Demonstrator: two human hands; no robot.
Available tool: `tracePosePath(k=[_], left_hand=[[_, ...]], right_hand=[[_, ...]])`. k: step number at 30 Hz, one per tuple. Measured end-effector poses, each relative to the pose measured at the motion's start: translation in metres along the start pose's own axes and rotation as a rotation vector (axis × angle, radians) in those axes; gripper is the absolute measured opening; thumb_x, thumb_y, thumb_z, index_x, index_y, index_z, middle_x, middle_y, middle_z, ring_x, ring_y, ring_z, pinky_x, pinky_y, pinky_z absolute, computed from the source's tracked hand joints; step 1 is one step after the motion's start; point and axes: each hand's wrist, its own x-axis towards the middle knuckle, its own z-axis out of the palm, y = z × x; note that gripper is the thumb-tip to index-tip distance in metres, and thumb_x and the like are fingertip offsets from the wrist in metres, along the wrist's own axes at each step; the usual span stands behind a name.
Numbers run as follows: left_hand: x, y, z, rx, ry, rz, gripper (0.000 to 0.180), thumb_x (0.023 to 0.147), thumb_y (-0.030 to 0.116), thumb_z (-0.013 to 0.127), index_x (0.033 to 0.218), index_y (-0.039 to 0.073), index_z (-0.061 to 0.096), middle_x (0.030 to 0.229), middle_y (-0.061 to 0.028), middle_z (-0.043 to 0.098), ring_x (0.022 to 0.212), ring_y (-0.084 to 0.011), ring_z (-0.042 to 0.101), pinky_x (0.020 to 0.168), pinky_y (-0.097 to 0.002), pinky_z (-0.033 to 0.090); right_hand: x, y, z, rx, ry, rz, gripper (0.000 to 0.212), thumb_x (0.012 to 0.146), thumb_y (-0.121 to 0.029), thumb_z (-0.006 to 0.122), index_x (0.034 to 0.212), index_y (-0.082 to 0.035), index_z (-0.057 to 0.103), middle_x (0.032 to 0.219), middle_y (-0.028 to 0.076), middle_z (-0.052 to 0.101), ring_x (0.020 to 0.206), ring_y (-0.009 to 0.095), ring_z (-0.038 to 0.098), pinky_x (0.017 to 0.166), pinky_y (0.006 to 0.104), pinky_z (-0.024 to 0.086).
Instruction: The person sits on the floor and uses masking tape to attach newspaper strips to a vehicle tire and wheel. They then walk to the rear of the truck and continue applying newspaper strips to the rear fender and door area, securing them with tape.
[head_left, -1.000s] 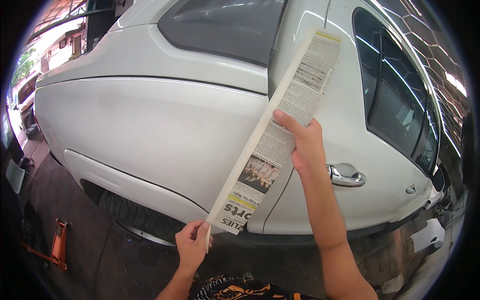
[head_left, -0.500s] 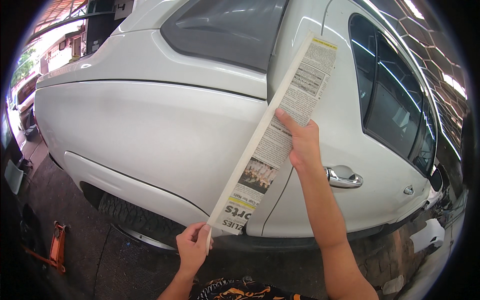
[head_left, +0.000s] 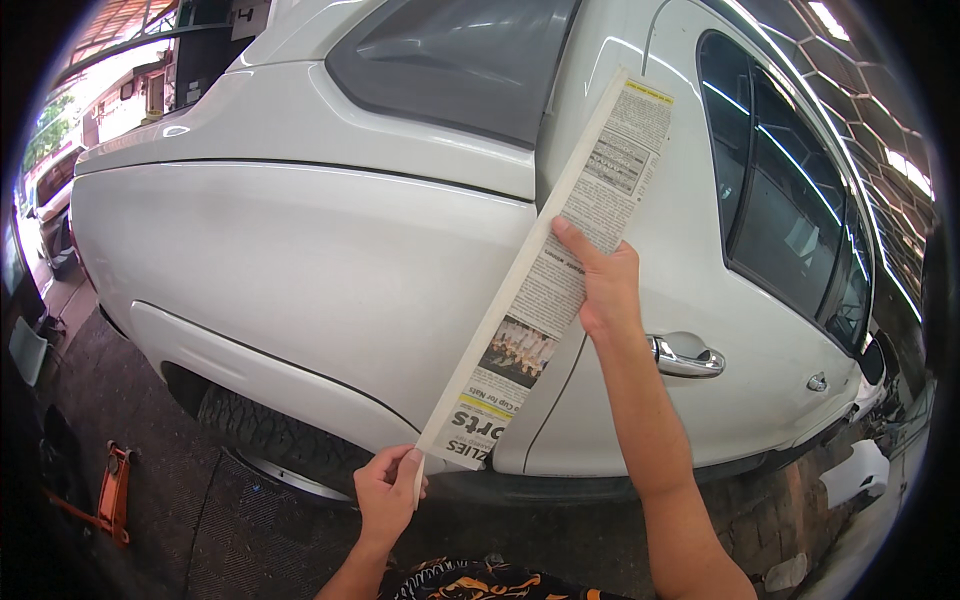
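A long folded strip of newspaper [head_left: 607, 187], edged along its left side with pale masking tape [head_left: 487, 333], slants in front of the white pickup truck [head_left: 330, 245]. My right hand [head_left: 608, 282] grips the strip near its middle; the thumb lies over the taped edge and the other fingers are hidden behind the paper. At the lower end, my left hand [head_left: 388, 487] pinches a short tail of tape hanging past the paper's corner. The strip's top reaches the rear door's upper left area. Whether its tape touches the paint cannot be made out.
The chrome door handle [head_left: 687, 357] is just right of my right wrist. Below the body panel sits the rear tyre [head_left: 283, 432]. An orange floor jack [head_left: 115, 493] stands at lower left, and a white panel piece [head_left: 856, 472] lies at lower right.
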Motion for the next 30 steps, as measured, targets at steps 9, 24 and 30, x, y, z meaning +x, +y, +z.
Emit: tracePosePath(k=[9, 24, 30], left_hand=[[-0.002, 0.002, -0.001, 0.009, -0.008, 0.013, 0.020, 0.097, 0.011, 0.065, 0.103, -0.008, 0.069, 0.065, -0.0071, 0.065, 0.050, -0.0089, 0.059, 0.044, -0.0226, 0.043], [-0.003, 0.001, 0.001, 0.021, -0.027, 0.016, 0.019, 0.097, 0.011, 0.065, 0.101, -0.007, 0.069, 0.065, -0.0066, 0.065, 0.051, -0.0086, 0.059, 0.045, -0.0227, 0.044], [-0.005, 0.001, 0.001, 0.016, -0.029, 0.019, 0.019, 0.097, 0.012, 0.065, 0.102, -0.007, 0.069, 0.065, -0.0063, 0.065, 0.051, -0.0082, 0.059, 0.045, -0.0226, 0.044]], right_hand=[[0.006, -0.001, -0.006, -0.015, -0.011, -0.011, 0.036, 0.085, -0.004, 0.077, 0.115, 0.010, 0.063, 0.111, 0.017, 0.070, 0.096, 0.023, 0.070, 0.084, 0.0333, 0.058], [0.014, -0.008, 0.002, -0.041, -0.013, 0.063, 0.042, 0.083, -0.008, 0.078, 0.117, 0.010, 0.061, 0.108, 0.017, 0.069, 0.092, 0.023, 0.070, 0.080, 0.0332, 0.059], [0.021, -0.005, -0.007, -0.035, -0.096, 0.084, 0.042, 0.084, -0.008, 0.076, 0.118, 0.010, 0.060, 0.108, 0.017, 0.069, 0.091, 0.024, 0.071, 0.080, 0.0351, 0.060]])
